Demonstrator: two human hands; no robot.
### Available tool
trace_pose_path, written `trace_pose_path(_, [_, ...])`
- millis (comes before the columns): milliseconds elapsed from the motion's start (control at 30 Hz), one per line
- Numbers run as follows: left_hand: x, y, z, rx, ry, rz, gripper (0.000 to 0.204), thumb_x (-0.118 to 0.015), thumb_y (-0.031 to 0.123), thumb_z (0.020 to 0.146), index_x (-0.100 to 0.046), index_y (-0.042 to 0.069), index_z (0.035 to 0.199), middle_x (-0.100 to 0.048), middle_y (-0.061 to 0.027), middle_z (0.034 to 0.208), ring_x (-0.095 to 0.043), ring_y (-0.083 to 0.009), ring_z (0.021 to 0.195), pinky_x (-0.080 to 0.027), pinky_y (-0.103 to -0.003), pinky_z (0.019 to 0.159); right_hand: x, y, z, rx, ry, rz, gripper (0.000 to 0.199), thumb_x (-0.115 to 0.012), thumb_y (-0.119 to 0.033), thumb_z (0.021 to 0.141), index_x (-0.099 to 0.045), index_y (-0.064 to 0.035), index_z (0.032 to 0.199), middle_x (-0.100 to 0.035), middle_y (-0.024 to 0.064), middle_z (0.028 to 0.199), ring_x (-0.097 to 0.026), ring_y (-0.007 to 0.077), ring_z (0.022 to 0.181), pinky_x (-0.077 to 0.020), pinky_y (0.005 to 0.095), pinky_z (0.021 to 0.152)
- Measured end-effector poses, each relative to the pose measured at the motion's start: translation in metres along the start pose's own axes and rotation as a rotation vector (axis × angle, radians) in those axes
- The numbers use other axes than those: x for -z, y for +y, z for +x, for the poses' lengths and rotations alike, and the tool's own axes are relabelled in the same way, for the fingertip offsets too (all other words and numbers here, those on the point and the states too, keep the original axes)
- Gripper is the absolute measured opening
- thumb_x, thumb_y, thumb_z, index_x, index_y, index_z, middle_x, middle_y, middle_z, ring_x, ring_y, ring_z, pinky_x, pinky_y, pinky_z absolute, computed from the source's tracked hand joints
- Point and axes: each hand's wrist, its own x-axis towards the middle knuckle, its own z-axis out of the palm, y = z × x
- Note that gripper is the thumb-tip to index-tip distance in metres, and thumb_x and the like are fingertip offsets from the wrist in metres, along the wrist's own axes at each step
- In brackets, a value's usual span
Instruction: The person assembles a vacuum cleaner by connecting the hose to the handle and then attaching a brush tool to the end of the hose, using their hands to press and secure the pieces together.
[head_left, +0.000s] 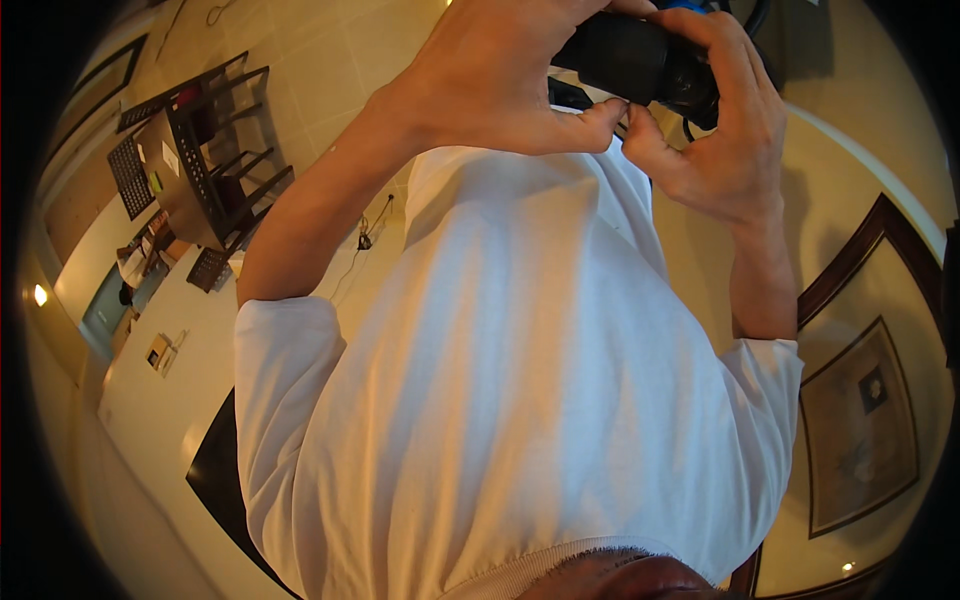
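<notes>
A black rounded, cylinder-like object [620, 55] is at the top edge, between my two hands. My left hand [500, 85] is against its left side, thumb stretched beneath it and fingers mostly hidden or cut off by the picture edge. My right hand [728, 125] curls round the right end, fingers over the top. Both thumb tips almost meet under the object, near a thin dark strip whose kind I cannot make out. A bit of blue [690, 5] shows beyond the right fingers, beside dark cords.
A dark table [185, 185] with dark chairs [240, 165] is off to the left. On the floor lies a thin black cable [365, 238]. Dark-framed pictures [862, 430] hang on the wall at the right. My white shirt [520, 380] fills the middle.
</notes>
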Motion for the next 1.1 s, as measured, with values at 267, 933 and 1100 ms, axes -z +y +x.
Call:
trace_pose_path(267, [-0.013,0.008,-0.003,-0.052,0.124,0.126,0.059,-0.080,0.021,0.064,-0.058,0.004,0.116,-0.065,-0.0133,0.099,-0.070,-0.0321,0.083,-0.056,-0.037,0.069,0.001,-0.005,-0.015,-0.125,-0.027,0.091,0.070,-0.076,-0.015,0.069,-0.048,0.0043,0.130,-0.054,0.0218,0.111,-0.061,0.0339,0.096,-0.0505,0.0412,0.087])
trace_pose_path(933, [-0.004,0.018,-0.006,-0.028,0.071,0.379,0.061,-0.072,0.026,0.062,-0.061,0.003,0.117,-0.068,-0.0152,0.095,-0.070,-0.0322,0.073,-0.056,-0.038,0.060,0.021,-0.008,-0.011,-0.221,-0.249,0.194,0.044,-0.076,-0.012,0.092,-0.057,0.0042,0.128,-0.066,0.0167,0.110,-0.066,0.0318,0.093,-0.0536,0.0359,0.084])
trace_pose_path(1100, [0.000,0.031,-0.003,-0.025,0.033,0.428,0.061,-0.072,0.027,0.063,-0.061,0.002,0.117,-0.069,-0.0154,0.095,-0.070,-0.0329,0.074,-0.056,-0.039,0.061,0.027,-0.012,-0.008,-0.132,-0.201,0.166,0.041,-0.076,-0.011,0.092,-0.059,0.0033,0.127,-0.064,0.0160,0.106,-0.064,0.0310,0.090,-0.0530,0.0357,0.082])
